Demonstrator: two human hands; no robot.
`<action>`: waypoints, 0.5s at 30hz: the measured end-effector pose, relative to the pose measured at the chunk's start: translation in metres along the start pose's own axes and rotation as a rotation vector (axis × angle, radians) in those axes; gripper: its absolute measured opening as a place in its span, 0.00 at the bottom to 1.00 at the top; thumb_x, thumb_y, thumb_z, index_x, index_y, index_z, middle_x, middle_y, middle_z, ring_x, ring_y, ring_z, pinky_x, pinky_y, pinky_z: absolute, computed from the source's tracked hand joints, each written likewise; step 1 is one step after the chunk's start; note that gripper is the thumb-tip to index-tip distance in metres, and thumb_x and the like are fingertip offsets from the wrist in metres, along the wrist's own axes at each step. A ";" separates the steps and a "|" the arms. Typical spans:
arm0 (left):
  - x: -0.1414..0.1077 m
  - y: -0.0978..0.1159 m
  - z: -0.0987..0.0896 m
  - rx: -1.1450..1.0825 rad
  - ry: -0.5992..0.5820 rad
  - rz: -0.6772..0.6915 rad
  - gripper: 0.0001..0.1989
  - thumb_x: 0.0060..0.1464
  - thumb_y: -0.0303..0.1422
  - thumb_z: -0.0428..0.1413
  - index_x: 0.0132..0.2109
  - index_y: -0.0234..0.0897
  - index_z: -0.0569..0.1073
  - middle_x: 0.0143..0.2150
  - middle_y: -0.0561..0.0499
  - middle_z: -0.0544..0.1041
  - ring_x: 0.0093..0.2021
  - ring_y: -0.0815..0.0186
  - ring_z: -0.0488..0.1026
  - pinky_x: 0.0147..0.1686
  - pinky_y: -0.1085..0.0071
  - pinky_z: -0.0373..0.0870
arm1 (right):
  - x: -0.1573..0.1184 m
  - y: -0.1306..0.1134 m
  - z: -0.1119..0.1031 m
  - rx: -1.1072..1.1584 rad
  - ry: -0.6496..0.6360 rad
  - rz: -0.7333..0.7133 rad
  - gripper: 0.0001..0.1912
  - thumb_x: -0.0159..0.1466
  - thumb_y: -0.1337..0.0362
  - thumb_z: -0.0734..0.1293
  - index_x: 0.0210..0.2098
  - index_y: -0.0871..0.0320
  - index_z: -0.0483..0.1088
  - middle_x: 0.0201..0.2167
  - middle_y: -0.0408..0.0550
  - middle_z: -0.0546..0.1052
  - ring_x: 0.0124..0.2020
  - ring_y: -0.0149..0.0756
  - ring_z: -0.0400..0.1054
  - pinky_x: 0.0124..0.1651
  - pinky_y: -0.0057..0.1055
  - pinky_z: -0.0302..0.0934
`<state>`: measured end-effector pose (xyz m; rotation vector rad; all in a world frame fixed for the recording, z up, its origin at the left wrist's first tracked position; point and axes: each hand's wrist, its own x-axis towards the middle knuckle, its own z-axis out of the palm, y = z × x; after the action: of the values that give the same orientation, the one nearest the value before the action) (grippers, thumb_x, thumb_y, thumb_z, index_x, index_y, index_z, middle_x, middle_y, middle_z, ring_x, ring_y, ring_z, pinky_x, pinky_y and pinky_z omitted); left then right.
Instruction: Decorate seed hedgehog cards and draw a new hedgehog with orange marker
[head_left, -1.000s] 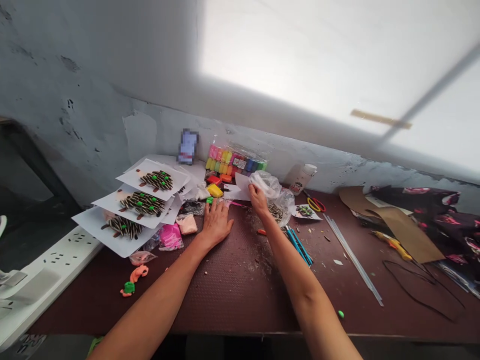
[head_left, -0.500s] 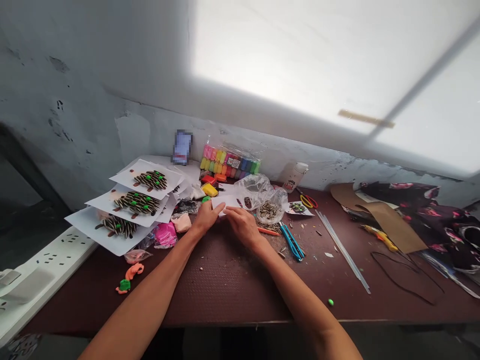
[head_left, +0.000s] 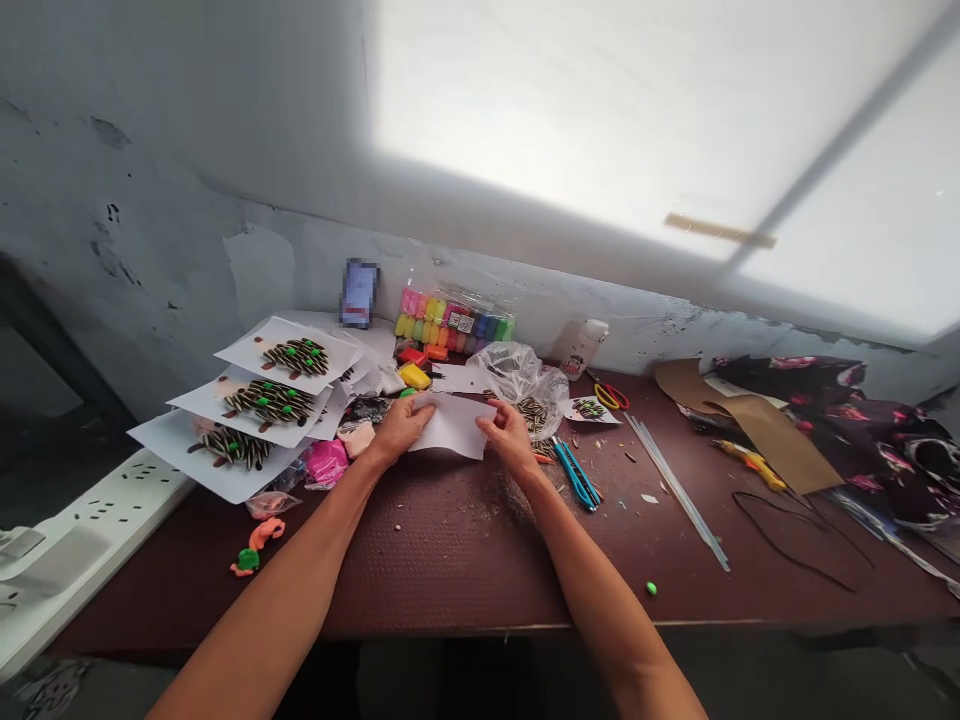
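- Holding a white paper sheet over the brown desk, between left hand and right hand
- Both hands' fingers grasping its 2 side edges
- Clear plastic bag of striped sunflower seeds just beyond

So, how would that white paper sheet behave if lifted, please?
The white paper sheet looks thin and light, so it may droop held by one edge; the left hand and right hand hold both sides. It might slide on the table.
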<state>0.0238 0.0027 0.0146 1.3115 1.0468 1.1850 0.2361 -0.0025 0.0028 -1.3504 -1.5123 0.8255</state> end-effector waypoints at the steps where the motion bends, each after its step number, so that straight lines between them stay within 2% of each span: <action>1: -0.002 0.002 -0.001 -0.014 -0.015 -0.012 0.27 0.41 0.47 0.63 0.44 0.31 0.79 0.39 0.45 0.83 0.38 0.57 0.78 0.36 0.67 0.74 | -0.001 0.000 0.000 0.033 -0.016 0.004 0.23 0.59 0.54 0.67 0.48 0.62 0.74 0.33 0.49 0.78 0.32 0.36 0.71 0.34 0.29 0.65; 4: -0.004 0.004 -0.005 -0.048 -0.074 -0.062 0.31 0.33 0.44 0.69 0.46 0.31 0.78 0.38 0.46 0.83 0.36 0.58 0.78 0.34 0.67 0.74 | -0.002 -0.001 -0.002 0.056 -0.019 -0.020 0.15 0.57 0.53 0.66 0.33 0.60 0.73 0.27 0.43 0.74 0.29 0.32 0.65 0.31 0.26 0.60; 7: -0.002 0.002 -0.009 -0.028 -0.077 -0.123 0.28 0.29 0.42 0.70 0.40 0.31 0.79 0.33 0.47 0.82 0.31 0.61 0.76 0.29 0.70 0.71 | -0.002 -0.005 -0.004 0.080 -0.008 0.001 0.16 0.55 0.50 0.65 0.28 0.59 0.70 0.24 0.41 0.70 0.26 0.30 0.59 0.27 0.24 0.54; 10: 0.002 -0.002 -0.012 0.008 -0.012 -0.148 0.24 0.30 0.44 0.69 0.35 0.32 0.79 0.30 0.49 0.81 0.28 0.63 0.74 0.26 0.72 0.68 | -0.002 -0.007 -0.006 0.083 -0.015 0.033 0.18 0.54 0.48 0.66 0.25 0.58 0.67 0.22 0.40 0.66 0.24 0.28 0.54 0.25 0.24 0.49; 15: 0.007 -0.009 -0.012 0.047 0.032 -0.147 0.23 0.39 0.46 0.64 0.37 0.32 0.79 0.28 0.51 0.79 0.27 0.65 0.72 0.25 0.72 0.65 | -0.003 -0.002 -0.006 -0.034 -0.035 0.016 0.20 0.56 0.47 0.65 0.21 0.55 0.60 0.20 0.38 0.60 0.24 0.27 0.50 0.25 0.24 0.45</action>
<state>0.0133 0.0122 0.0063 1.2326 1.1797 1.0797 0.2404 -0.0063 0.0063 -1.3818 -1.5505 0.8405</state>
